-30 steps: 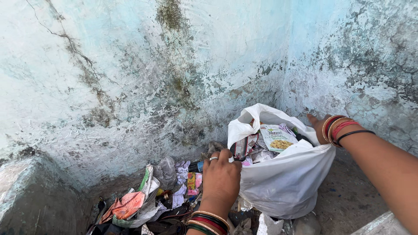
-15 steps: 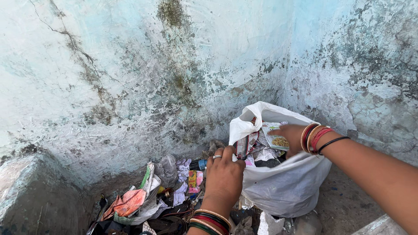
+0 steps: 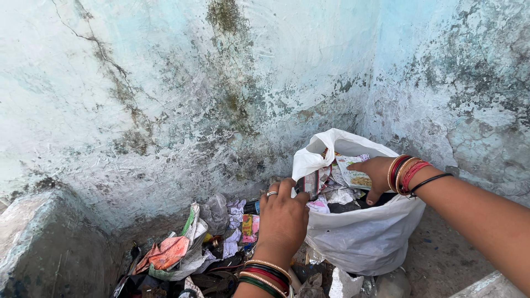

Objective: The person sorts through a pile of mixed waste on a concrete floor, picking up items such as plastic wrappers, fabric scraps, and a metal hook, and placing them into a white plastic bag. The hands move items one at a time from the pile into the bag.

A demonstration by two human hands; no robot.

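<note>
White plastic bag (image 3: 364, 243), thin and crumpled, stands open in the corner where two stained, pale blue walls (image 3: 165, 99) meet.

Left hand (image 3: 282, 218): grip closed on a small dark wrapper (image 3: 310, 183), pinched at the fingertips, right at the bag's near-left rim. The wrapper is flat and narrow, with its long axis roughly upright. It sits just over the bag mouth, touching or nearly touching the rim; exact contact unclear.

Right hand (image 3: 380, 174): inside the bag mouth from the right, fingers curled down over the rim and contents. Grip state cannot be told; it may be holding the bag open or pressing on the scraps, since the fingertips are hidden.

Relation of note: the wrapper lies right of and beyond the left hand, and the bag opening lies directly to its right. The left hand is the nearer one to the wrapper; the right is across the opening.

Bag contents: printed packets, one pale with a yellow picture (image 3: 354, 175), plus pink and white scraps. The bag looks over half full.

Outward: a litter pile (image 3: 193, 248) on the ground left of the bag, with an orange wrapper, green-edged paper and dark scraps. Bangles on both wrists.
</note>
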